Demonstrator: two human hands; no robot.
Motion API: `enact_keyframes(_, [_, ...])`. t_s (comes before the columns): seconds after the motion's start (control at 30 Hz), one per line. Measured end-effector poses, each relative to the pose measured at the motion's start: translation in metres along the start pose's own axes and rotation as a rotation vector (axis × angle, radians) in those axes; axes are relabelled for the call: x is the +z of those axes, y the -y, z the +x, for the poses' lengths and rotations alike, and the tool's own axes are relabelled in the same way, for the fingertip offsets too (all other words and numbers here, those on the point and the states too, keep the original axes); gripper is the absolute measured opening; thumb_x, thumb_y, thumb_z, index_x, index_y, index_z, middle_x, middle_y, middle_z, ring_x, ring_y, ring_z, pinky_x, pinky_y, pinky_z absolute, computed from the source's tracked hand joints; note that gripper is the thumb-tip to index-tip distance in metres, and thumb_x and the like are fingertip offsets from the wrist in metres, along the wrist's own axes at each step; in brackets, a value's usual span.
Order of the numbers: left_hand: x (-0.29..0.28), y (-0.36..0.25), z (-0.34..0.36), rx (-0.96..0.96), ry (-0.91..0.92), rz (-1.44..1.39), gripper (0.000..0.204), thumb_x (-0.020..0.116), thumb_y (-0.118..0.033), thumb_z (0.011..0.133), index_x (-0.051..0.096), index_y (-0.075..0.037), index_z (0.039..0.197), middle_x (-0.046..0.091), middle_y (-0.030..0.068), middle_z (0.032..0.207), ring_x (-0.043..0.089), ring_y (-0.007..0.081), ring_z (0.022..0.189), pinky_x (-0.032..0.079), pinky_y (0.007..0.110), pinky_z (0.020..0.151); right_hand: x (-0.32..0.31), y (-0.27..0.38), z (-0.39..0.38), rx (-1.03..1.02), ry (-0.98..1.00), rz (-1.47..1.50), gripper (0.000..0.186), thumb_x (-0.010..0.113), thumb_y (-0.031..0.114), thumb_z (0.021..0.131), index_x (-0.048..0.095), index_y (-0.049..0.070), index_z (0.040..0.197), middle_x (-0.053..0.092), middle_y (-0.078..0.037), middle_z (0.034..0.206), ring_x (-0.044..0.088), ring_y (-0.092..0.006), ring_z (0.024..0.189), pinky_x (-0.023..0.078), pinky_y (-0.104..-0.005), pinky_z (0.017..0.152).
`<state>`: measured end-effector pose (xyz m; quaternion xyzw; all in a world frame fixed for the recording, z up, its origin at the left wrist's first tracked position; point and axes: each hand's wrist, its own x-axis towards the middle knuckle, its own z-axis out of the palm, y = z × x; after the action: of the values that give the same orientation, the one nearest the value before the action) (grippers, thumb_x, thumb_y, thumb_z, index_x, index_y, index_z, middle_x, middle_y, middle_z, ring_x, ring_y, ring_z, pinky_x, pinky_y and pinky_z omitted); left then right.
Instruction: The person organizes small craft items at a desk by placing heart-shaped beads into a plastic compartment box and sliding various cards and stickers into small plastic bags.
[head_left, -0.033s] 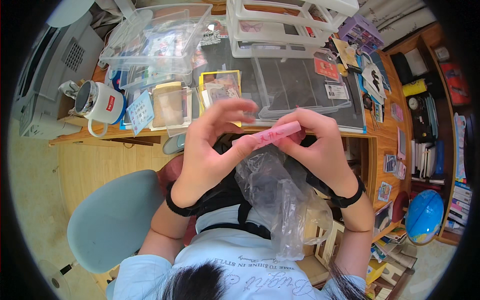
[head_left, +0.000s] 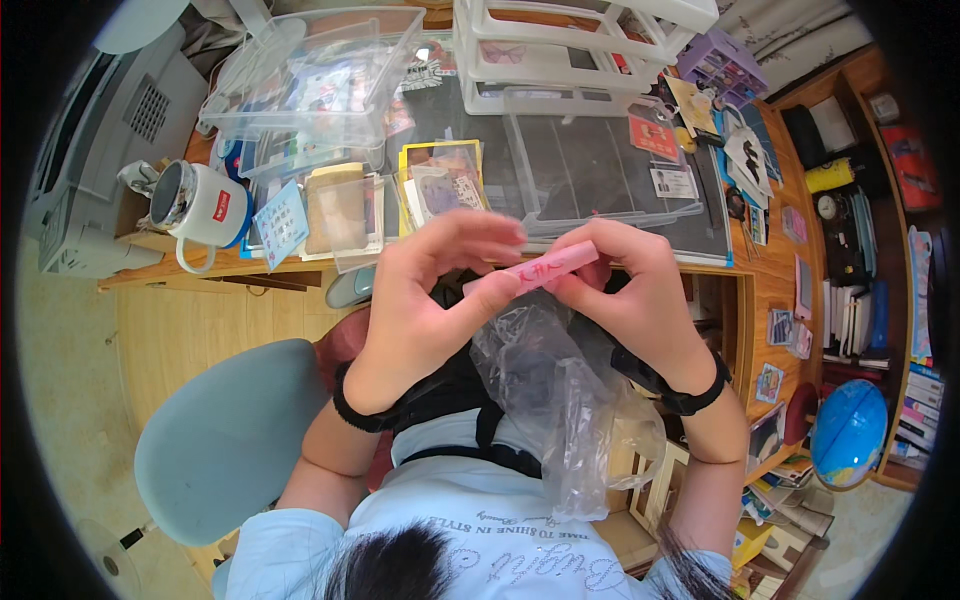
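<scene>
A slim, straight pink bar (head_left: 563,264) slants between the hands, just before the wooden desk (head_left: 765,265). The right hand (head_left: 630,275) pinches one end, fingers curled; the left hand (head_left: 425,295) rests its thumb there, fingers loosely parted, grip unclear. Crinkled clear plastic (head_left: 570,400) hangs below; beyond lies a rigid, see-through tray (head_left: 590,180).

Left hand (head_left: 415,285): your fingers (head_left: 465,232) extend rightward, slightly blurred, with a gap between them and the thumb (head_left: 482,302), which points up and right.
Right hand (head_left: 635,275): your fingers bend inward, closed toward the thumb in a pinch.
Wrists (head_left: 375,375): yours stand well apart.
Forearms (head_left: 718,425): yours both slant upward and inward.
</scene>
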<state>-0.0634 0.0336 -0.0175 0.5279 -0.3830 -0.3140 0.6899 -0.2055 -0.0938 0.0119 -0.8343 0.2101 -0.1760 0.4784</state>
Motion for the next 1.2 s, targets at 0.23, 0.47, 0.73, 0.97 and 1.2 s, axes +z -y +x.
enact_keyframes(0.23, [0.002,-0.002,0.002,-0.147,0.047,-0.027,0.018,0.063,-0.004,0.08,0.06,0.004,0.096,0.066,0.0074,0.081,0.063,0.0097,0.077,0.05,0.022,0.07,0.001,-0.012,0.001,0.007,0.023,0.105,0.017,0.068,0.008,0.071,0.062,0.0,0.085,0.045,0.0,0.06,0.037,-0.0062,0.054,0.03,-0.0227,0.049])
enact_keyframes(0.47, [0.003,-0.001,0.003,-0.136,0.01,-0.056,0.02,0.062,-0.001,0.08,0.059,0.004,0.099,0.066,0.0092,0.083,0.063,0.0098,0.076,0.051,0.021,0.068,0.0,-0.004,0.002,0.163,0.07,0.362,0.016,0.064,0.01,0.078,0.063,-0.004,0.085,0.06,-0.001,0.07,0.053,-0.0047,0.061,0.042,-0.0186,0.055])
enact_keyframes(0.73, [0.004,0.0,0.001,-0.148,0.078,-0.031,0.021,0.061,-0.001,0.08,0.059,0.006,0.101,0.066,0.0095,0.085,0.063,0.0101,0.078,0.052,0.021,0.069,-0.002,-0.003,0.003,0.164,0.016,0.311,0.014,0.061,0.009,0.08,0.065,-0.004,0.083,0.064,-0.004,0.069,0.058,-0.0047,0.065,0.045,-0.0182,0.057])
enact_keyframes(0.97, [0.004,-0.001,0.001,-0.177,0.077,-0.041,0.02,0.06,0.001,0.082,0.058,0.006,0.101,0.065,0.0101,0.087,0.063,0.0108,0.079,0.052,0.021,0.067,-0.002,-0.004,0.001,0.151,0.028,0.216,0.011,0.062,0.008,0.082,0.063,-0.003,0.085,0.063,-0.004,0.075,0.059,-0.0064,0.066,0.043,-0.0173,0.054])
enact_keyframes(1.2, [0.002,0.0,-0.001,-0.201,0.096,-0.052,0.019,0.059,0.001,0.082,0.059,0.006,0.1,0.065,0.0102,0.088,0.063,0.0107,0.079,0.052,0.021,0.067,-0.002,0.0,0.0,0.151,0.027,0.152,0.011,0.063,0.008,0.082,0.063,-0.003,0.084,0.063,-0.003,0.073,0.058,-0.0053,0.065,0.043,-0.0166,0.055])
